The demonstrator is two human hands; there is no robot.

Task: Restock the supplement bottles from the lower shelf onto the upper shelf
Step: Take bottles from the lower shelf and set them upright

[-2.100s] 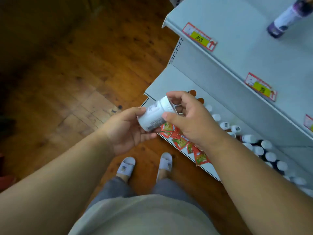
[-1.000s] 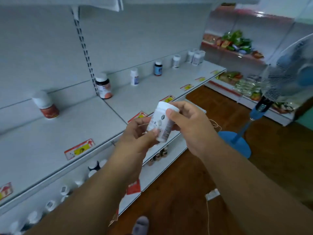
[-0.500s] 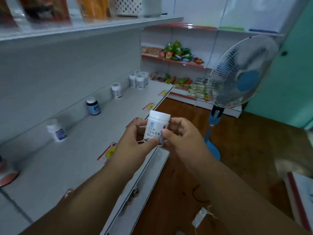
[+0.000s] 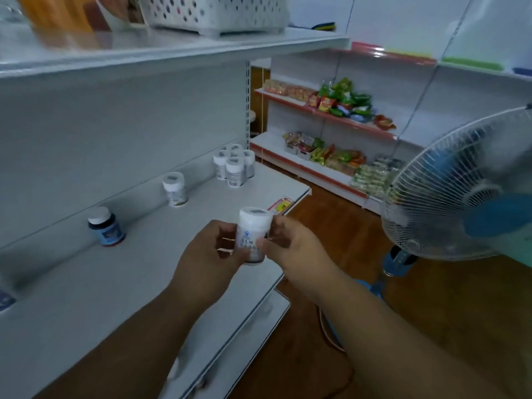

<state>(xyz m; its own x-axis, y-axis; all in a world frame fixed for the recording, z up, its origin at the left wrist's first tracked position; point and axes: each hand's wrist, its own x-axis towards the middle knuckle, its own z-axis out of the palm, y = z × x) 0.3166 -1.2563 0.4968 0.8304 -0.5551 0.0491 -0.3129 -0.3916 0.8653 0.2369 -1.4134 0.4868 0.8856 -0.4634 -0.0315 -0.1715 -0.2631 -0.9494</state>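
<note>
While both hands meet over the front part of the upper shelf point(image 4: 86, 298), a white supplement bottle point(image 4: 253, 237) stands upright between them, its white cap uppermost and its printed label facing the camera; the left hand point(image 4: 210, 263) has its fingers point(image 4: 214, 228) curled round the bottle's left side, and the right hand point(image 4: 290, 254) pinches the right side, thumb in front and fingers behind, so both hold the same bottle; the bottle is in the air above the shelf near its front edge, and whether its base touches the shelf cannot be told. Further back on the same shelf a dark blue bottle point(image 4: 106, 226) with a white cap stands near the back panel; beyond it a single white bottle point(image 4: 174, 189) stands alone, and a cluster of white bottles point(image 4: 233, 165) stands close together at the far end; a red and yellow price tag point(image 4: 280, 203) sits on the shelf's front edge just past the hands. The lower shelf point(image 4: 259, 318) juts out below the arms. On the shelf above, a white perforated basket point(image 4: 213, 12) rests. A standing fan point(image 4: 460, 194) with blue blades stands on the wooden floor point(image 4: 446, 298) to the right; snack packets point(image 4: 342, 102) fill shelves along the far wall.
</note>
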